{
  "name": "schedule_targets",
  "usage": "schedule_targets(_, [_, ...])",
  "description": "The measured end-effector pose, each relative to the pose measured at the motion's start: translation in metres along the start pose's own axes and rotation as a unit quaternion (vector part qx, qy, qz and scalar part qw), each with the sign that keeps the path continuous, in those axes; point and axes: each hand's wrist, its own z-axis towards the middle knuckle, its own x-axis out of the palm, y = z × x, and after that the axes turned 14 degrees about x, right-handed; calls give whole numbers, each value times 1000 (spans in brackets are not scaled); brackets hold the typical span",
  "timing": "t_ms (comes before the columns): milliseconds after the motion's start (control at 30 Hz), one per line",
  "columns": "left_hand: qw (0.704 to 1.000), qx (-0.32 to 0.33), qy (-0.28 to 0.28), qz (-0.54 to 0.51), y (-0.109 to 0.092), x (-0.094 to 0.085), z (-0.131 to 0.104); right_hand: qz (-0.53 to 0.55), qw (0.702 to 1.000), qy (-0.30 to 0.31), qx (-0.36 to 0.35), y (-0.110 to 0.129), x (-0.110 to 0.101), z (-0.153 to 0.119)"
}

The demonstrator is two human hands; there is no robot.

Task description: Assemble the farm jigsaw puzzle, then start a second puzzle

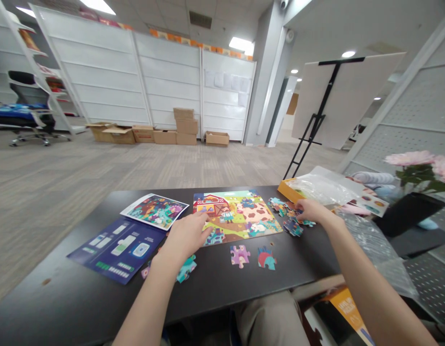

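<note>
A farm picture puzzle [240, 214] with a red barn and a spotted cow lies on the black table. My left hand [188, 236] rests over its left edge, fingers stretched out, hiding part of it. My right hand [313, 211] is curled down with pinched fingers at a pile of loose puzzle pieces [293, 227] right of the picture; the piece at its fingertips is mostly covered. Nearer to me lie a purple puzzle piece [239, 256] and a red and teal puzzle piece [267, 258]. More pieces [187, 268] lie partly hidden beneath my left forearm.
At the left are a colourful picture sheet [155, 210] and a dark blue leaflet [117, 247]. A yellow box [290, 192] with clear plastic wrap stands at the back right, near a black vase [410, 214] of pink flowers. An easel [312, 127] is behind the table.
</note>
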Motion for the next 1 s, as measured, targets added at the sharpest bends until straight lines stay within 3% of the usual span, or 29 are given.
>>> schedule_targets(167, [1000,-1,6,1,3,1,-2,13,1000,-11,1,2,-5,-5])
schedule_targets(300, [1000,7,7,13,2,4,-1,36,999,-5,-25,10,-22,-19])
schedule_targets(467, [1000,4,26,13,-4,3,2,163,979,-42,-115,46,-59,-45])
schedule_targets(567, [999,2,36,12,-8,4,6,264,951,-17,-157,73,-70,-49])
schedule_targets(767, [999,7,43,9,-8,8,11,422,887,105,-153,101,-38,-23])
schedule_targets(900, [999,15,42,1,-9,10,15,430,876,147,-162,98,-14,-5])
schedule_targets(1000, [999,22,43,0,-11,11,20,426,873,176,-161,87,-9,1])
